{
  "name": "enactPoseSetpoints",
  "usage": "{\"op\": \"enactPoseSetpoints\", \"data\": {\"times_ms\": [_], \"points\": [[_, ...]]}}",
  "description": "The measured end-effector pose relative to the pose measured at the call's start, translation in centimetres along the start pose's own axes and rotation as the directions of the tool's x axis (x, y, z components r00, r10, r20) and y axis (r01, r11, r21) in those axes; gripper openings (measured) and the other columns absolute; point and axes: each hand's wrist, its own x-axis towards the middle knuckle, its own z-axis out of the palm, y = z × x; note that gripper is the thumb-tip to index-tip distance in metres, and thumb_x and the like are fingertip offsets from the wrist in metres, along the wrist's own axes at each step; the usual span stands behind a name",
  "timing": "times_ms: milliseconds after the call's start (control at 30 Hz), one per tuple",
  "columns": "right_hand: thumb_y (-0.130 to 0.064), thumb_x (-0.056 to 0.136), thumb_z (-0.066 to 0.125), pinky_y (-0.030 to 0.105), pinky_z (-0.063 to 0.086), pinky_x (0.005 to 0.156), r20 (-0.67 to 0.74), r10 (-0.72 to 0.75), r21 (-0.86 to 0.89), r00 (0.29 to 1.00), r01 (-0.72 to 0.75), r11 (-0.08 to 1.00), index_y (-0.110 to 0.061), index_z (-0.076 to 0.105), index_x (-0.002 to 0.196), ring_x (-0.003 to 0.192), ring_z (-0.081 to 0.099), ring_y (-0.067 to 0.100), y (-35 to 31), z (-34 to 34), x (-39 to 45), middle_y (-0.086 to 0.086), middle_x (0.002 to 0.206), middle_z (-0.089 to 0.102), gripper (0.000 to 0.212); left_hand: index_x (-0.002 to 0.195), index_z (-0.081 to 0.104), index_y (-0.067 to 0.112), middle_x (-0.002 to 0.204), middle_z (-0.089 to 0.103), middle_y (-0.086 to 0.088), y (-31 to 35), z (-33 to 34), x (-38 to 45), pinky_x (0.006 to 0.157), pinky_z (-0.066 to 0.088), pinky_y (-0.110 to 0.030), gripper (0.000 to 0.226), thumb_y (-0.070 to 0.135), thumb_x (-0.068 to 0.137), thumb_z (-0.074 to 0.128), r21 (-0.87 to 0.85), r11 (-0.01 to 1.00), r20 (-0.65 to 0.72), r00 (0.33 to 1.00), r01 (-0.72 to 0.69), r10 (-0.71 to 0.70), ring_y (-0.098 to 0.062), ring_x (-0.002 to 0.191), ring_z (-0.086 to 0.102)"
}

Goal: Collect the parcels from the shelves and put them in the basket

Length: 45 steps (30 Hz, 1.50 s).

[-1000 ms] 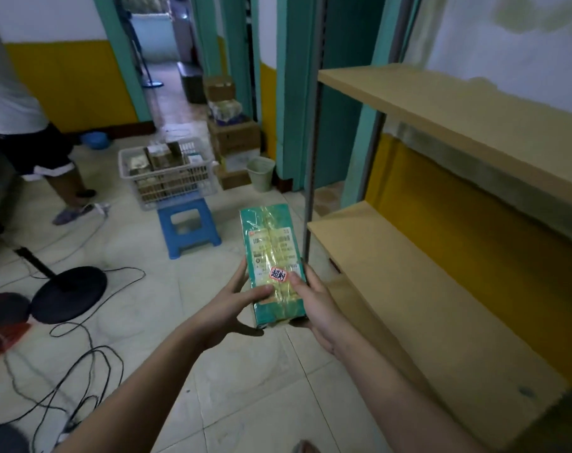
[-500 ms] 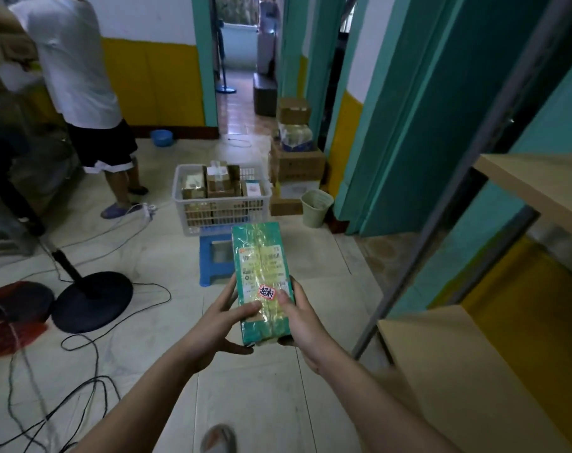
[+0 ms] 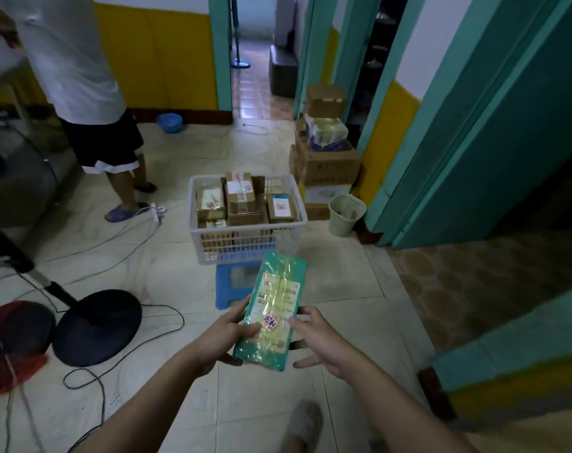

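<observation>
A green parcel (image 3: 274, 308) wrapped in clear tape, with a white label and a red sticker, sits low in the middle of the view above the floor. My left hand (image 3: 225, 335) grips its left side, thumb on top and fingers underneath. My right hand (image 3: 323, 341) lies against the right edge with its fingers spread, only the thumb touching. Ahead stands the white plastic basket (image 3: 245, 253) on a blue stool (image 3: 225, 289), holding several brown parcels (image 3: 240, 197).
A person in a white shirt (image 3: 78, 60) stands at the far left. A black fan base (image 3: 98, 325) and loose cables (image 3: 114, 371) cover the floor on the left. Stacked cardboard boxes (image 3: 327, 165) and a pale bin (image 3: 345, 214) sit right of the basket, beside a teal door (image 3: 474, 142).
I have turned away from the shelf and moved closer to the basket, which now lies straight ahead. My right hand's fingers have spread away from the parcel.
</observation>
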Motion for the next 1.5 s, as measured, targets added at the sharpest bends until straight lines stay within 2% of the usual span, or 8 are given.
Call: {"op": "enactPoseSetpoints", "data": {"times_ms": [200,367,667,767,933,1100,1300,1500], "points": [[-0.043,0.096,0.06,0.047,0.062,0.078,-0.025,-0.016,0.073,1.0,0.018,0.997,-0.025,0.039,0.13,0.101,0.067,0.019,-6.5,-2.6,12.2,0.001,0.128,0.058,0.044,0.132,0.044,0.053,0.114,0.071,-0.004,4.6,-4.4,11.4,0.081,0.058,-0.045,0.049,0.014,0.104,0.05,0.017,1.0,-0.066,0.998,-0.005,0.006,-0.032,0.101,0.07],[-0.043,0.096,0.06,0.046,0.062,0.078,-0.06,-0.047,0.132,0.997,0.054,0.99,-0.032,0.027,0.138,0.11,0.063,0.025,-12.6,-6.4,20.2,0.0,0.134,0.045,0.055,0.147,0.04,0.037,0.12,0.064,-0.007,10.2,-7.8,19.5,0.071,0.057,-0.033,0.054,0.008,0.103,0.047,0.1,0.995,-0.103,0.995,-0.001,0.011,-0.026,0.097,0.069],[-0.03,0.103,0.051,0.044,0.061,0.078,-0.105,-0.099,0.151,0.99,0.115,0.982,-0.026,0.026,0.147,0.106,0.064,0.026,-24.6,-9.2,31.9,0.002,0.132,0.044,0.051,0.152,0.035,0.031,0.116,0.059,-0.005,18.9,-16.1,31.0,0.082,0.057,-0.048,0.055,0.006,0.103,0.045,0.08,0.991,-0.325,0.938,-0.104,0.124,-0.029,0.102,0.063],[-0.029,0.102,0.052,0.042,0.061,0.079,-0.17,-0.117,0.12,0.978,0.139,0.983,-0.027,0.029,0.145,0.104,0.062,0.023,-27.7,-9.0,35.7,-0.002,0.127,0.044,0.048,0.151,0.036,0.035,0.127,0.054,-0.003,20.5,-20.2,35.5,0.076,0.056,-0.033,0.054,0.011,0.103,0.045,0.261,0.96,-0.287,0.941,-0.103,0.179,-0.015,0.1,0.062],[-0.031,0.101,0.055,0.05,0.055,0.09,-0.24,-0.111,0.044,0.964,0.125,0.991,-0.027,0.03,0.146,0.121,0.052,0.02,-30.5,-7.7,41.5,-0.006,0.136,0.044,0.052,0.146,0.044,0.037,0.129,0.058,-0.004,21.3,-25.3,41.9,0.083,0.056,-0.033,0.052,0.01,0.102,0.047,0.404,0.909,-0.038,0.991,-0.105,0.132,-0.016,0.105,0.062],[-0.024,0.101,0.056,0.046,0.061,0.073,-0.241,0.037,0.127,0.97,-0.007,0.992,-0.032,0.055,0.116,0.091,0.068,0.015,-29.6,-6.1,45.3,-0.002,0.113,0.068,0.017,0.142,0.05,0.032,0.126,0.059,0.0,20.8,-26.7,45.8,0.084,0.05,-0.027,0.049,0.007,0.1,0.049,0.366,0.92,0.214,0.975,-0.143,0.066,-0.01,0.105,0.059],[-0.022,0.1,0.059,0.044,0.063,0.071,-0.436,0.11,0.167,0.893,-0.039,0.985,-0.02,0.064,0.117,0.086,0.072,0.022,-28.0,-6.7,47.0,0.005,0.1,0.073,0.018,0.135,0.056,0.024,0.119,0.058,0.011,19.1,-26.8,47.9,0.063,0.048,-0.004,0.043,0.029,0.094,0.068,0.235,0.964,0.054,0.992,-0.125,0.115,0.004,0.095,0.057],[-0.019,0.099,0.059,0.05,0.062,0.075,-0.482,0.105,0.036,0.87,-0.1,0.994,-0.02,0.066,0.113,0.086,0.072,0.025,-28.5,-9.6,47.3,0.007,0.101,0.072,0.016,0.126,0.066,0.019,0.121,0.067,0.006,16.7,-25.3,48.6,0.092,0.053,-0.022,0.03,0.032,0.099,0.059,0.126,0.976,0.085,0.983,-0.175,0.165,-0.004,0.108,0.063]]}}
